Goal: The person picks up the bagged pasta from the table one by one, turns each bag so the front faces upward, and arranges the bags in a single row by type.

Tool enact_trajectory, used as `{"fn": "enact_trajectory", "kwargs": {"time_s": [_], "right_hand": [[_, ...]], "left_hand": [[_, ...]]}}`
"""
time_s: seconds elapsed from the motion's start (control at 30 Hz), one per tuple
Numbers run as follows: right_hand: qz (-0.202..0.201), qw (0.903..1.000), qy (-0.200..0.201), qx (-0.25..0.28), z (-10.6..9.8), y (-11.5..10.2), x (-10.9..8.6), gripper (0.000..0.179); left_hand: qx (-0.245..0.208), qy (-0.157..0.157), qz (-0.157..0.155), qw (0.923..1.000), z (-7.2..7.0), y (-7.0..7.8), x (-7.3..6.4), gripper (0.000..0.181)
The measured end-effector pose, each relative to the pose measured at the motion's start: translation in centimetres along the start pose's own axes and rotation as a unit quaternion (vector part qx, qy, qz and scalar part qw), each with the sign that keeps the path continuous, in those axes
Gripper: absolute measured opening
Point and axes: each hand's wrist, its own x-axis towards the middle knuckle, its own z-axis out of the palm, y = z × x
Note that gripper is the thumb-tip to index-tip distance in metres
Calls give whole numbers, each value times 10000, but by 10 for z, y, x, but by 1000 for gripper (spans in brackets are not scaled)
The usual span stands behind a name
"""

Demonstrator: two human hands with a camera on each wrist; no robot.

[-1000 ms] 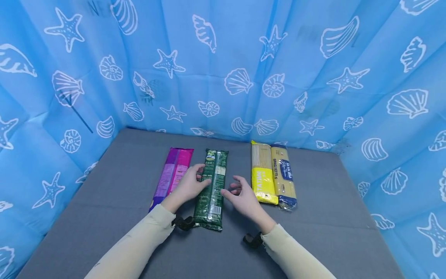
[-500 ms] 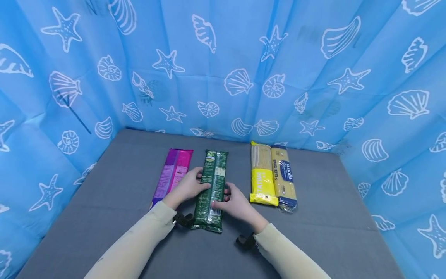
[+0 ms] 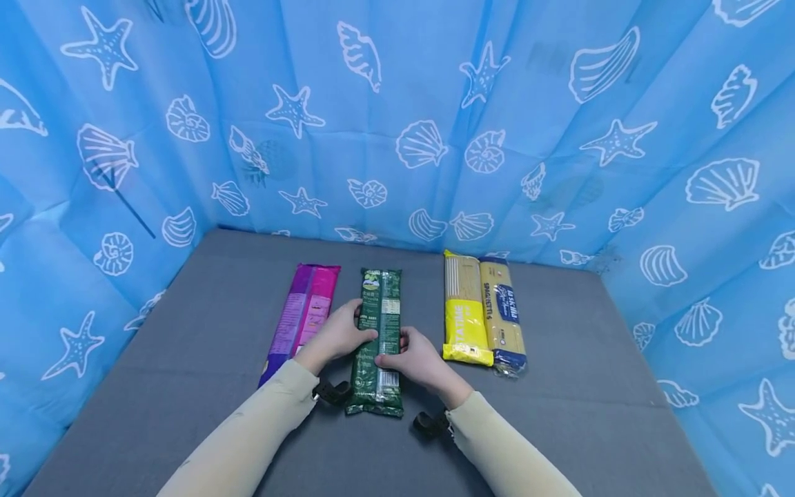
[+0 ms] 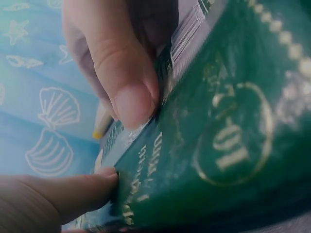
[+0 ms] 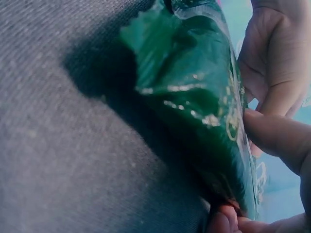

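Note:
A dark green packet of spaghetti (image 3: 377,379) lies lengthwise between both hands in the head view. My left hand (image 3: 338,335) grips its left edge, thumb on top and fingers at the side. On the opposite edge, a little lower down, my right hand (image 3: 422,360) pinches the packet with its thumb over the front. The right wrist view shows right fingertips (image 5: 226,218) tucked at the packet's underside, with its crimped end (image 5: 150,48) over the grey cloth. In the left wrist view both thumbs press on the green wrapper (image 4: 233,131).
A purple and pink packet (image 3: 301,314) lies left of the green one, partly behind the left hand. To the right, a yellow pasta packet (image 3: 467,324) and a blue-ended spaghetti packet (image 3: 502,310) lie side by side. A blue shell-print curtain (image 3: 373,159) borders the grey table (image 3: 559,386).
My right hand has moved left from beside the green packet and taken hold of its right edge. The left hand stays on the left edge. The packet has turned slightly straighter.

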Motion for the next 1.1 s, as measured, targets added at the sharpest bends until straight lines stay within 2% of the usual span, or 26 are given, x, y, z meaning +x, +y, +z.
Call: {"fn": "enact_trajectory", "kwargs": {"time_s": [0.23,0.37,0.53,0.7,0.87,0.97,1.1], "right_hand": [[-20,9998,-82,157,-1,1,-2,69],[-119,9985,-144,513,0,1,-5,61],[-302,9959,-167,831,1,0,-8,61],[-410,9850,-484,1606,-1,-2,-10,67],[-600,9769,-478,1995,-1,-4,-10,71],[-667,9752,-401,2073,-3,-11,-12,74],[-693,9776,-361,1952,-8,-28,-22,75]], "left_hand": [[-1122,-45,-52,9937,6,-2,0,83],[-1424,-12,-46,9898,8,-1,-2,81],[-1766,22,-88,9842,9,1,-3,80],[-2123,156,48,9771,5,7,-4,81],[-2012,297,242,9788,0,11,-7,81],[-1761,437,365,9827,-2,12,-7,80],[-1493,516,412,9866,-3,14,-7,79]]}}
